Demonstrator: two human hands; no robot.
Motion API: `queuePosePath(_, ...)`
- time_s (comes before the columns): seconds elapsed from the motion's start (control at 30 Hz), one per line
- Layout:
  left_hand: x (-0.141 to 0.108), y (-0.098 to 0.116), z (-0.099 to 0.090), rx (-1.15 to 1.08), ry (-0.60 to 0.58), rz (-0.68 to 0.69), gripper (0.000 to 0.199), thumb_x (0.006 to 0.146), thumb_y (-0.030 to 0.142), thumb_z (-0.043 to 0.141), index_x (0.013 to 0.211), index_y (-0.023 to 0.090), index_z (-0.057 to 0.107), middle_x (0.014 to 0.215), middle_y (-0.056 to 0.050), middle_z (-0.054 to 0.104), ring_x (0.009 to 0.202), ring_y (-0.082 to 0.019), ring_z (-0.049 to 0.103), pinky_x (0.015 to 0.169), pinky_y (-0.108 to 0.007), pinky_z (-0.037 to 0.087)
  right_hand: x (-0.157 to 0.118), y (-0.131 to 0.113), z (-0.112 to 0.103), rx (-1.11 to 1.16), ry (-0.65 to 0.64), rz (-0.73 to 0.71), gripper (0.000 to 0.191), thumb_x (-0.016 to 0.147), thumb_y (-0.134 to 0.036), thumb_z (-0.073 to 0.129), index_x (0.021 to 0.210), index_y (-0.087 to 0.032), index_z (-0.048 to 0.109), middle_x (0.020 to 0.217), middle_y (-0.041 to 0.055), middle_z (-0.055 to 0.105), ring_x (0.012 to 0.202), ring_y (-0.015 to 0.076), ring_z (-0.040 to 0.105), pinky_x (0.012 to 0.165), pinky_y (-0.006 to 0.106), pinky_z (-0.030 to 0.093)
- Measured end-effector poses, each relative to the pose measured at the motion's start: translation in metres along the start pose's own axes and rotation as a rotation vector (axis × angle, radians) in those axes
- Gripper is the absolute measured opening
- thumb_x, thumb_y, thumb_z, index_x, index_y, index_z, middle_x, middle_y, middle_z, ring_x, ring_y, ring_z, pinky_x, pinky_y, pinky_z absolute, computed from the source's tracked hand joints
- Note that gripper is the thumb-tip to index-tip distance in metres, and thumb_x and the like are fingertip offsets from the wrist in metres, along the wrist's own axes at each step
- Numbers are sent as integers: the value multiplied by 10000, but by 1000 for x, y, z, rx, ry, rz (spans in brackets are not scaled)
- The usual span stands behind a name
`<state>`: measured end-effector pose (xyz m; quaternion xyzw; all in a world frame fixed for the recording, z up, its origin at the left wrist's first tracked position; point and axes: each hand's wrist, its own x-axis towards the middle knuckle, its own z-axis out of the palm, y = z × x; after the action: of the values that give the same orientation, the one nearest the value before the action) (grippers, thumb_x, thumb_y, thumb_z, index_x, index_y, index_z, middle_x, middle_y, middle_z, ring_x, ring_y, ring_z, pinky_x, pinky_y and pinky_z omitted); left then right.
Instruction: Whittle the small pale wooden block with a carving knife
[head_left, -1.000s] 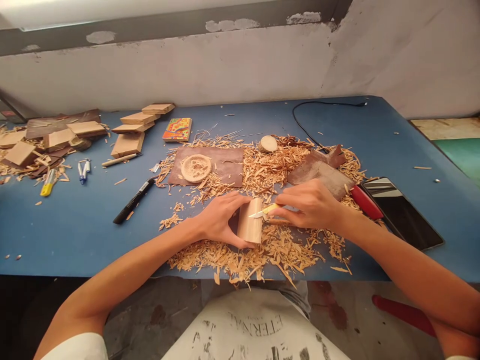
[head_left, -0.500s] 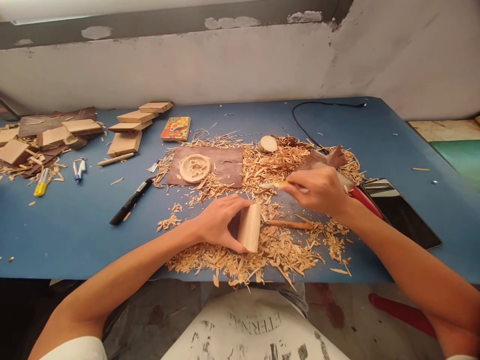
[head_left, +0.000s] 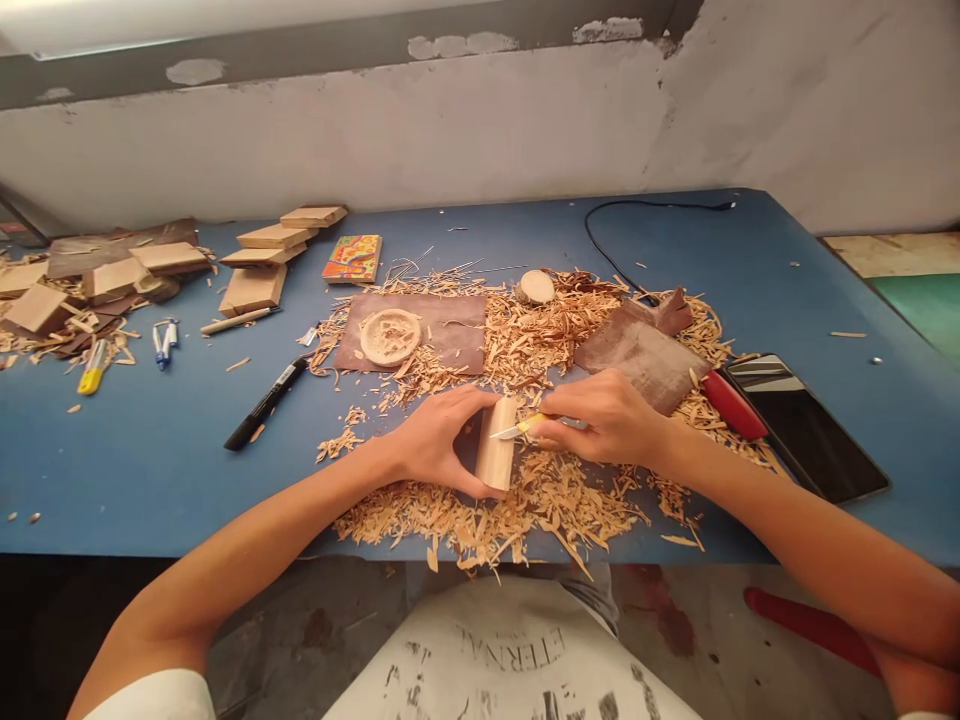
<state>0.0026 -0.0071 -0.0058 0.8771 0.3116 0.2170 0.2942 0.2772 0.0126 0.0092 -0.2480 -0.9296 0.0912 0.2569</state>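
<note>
A pale wooden block [head_left: 495, 462] stands on edge among the shavings at the front of the table. My left hand [head_left: 442, 440] clamps it at its two ends, thumb at the near end and fingers at the far one. In my right hand [head_left: 600, 415] is a utility knife [head_left: 534, 423] with a yellow body, its fingers closed round it. The knife's blade lies against the block's upper face, pointing left. Wood shavings [head_left: 555, 500] lie under and around both hands.
Behind the hands, a carved wooden disc [head_left: 390, 337] rests on brown sandpaper [head_left: 457, 330]. A black marker [head_left: 264, 405] lies to the left, a phone [head_left: 806, 425] to the right. Wooden blocks [head_left: 255, 288] and another yellow cutter [head_left: 93, 368] are farther left. A cable [head_left: 600, 240] curves at the back.
My right hand has come down and left with the knife, bringing the blade onto the block. My left hand keeps its hold; the block has shifted slightly left.
</note>
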Motion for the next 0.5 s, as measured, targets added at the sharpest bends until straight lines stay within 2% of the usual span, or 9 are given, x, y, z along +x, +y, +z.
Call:
queuePosePath(0.2, -1, -3, 1, 17, 8, 15, 878, 576, 655, 868, 1257, 203, 546, 1084, -98, 699, 942, -284, 668, 849, -445, 542, 1, -1, 1, -65, 25, 5, 440, 1038, -484, 518, 733, -190, 638, 577, -24, 602, 503, 91, 481, 544, 293, 263)
queuePosePath(0.27, -1, -3, 0, 13, 4, 5, 893, 570, 659, 870, 1268, 205, 546, 1101, -100, 700, 957, -287, 672, 869, -454, 544, 0, 6, 0, -95, 15, 17, 442, 1035, -485, 525, 727, -189, 641, 582, -18, 619, 512, 93, 500, 546, 293, 266)
queuePosePath(0.33, -2, -4, 0, 10, -21, -1, 901, 565, 641, 876, 1288, 218, 546, 1158, -109, 697, 1019, -303, 673, 914, -472, 539, -3, 23, -4, -189, 21, 103, 457, 1029, -490, 527, 702, -192, 642, 586, -7, 638, 518, 101, 511, 541, 298, 252)
queuePosePath(0.43, -3, -5, -1, 5, -60, -3, 900, 561, 578, 891, 1315, 230, 543, 1247, -121, 684, 1116, -323, 660, 978, -492, 522, -10, 52, -13, -411, 111, 329, 475, 1020, -514, 524, 698, -198, 675, 596, 16, 657, 511, 118, 492, 533, 307, 217)
queuePosePath(0.5, -3, -5, -1, 1, -65, -2, 909, 557, 570, 895, 1320, 223, 541, 1250, -127, 684, 1108, -322, 661, 976, -488, 524, -12, 62, -18, -424, 156, 402, 462, 1010, -535, 537, 729, -204, 694, 606, 21, 663, 532, 131, 509, 541, 307, 242)
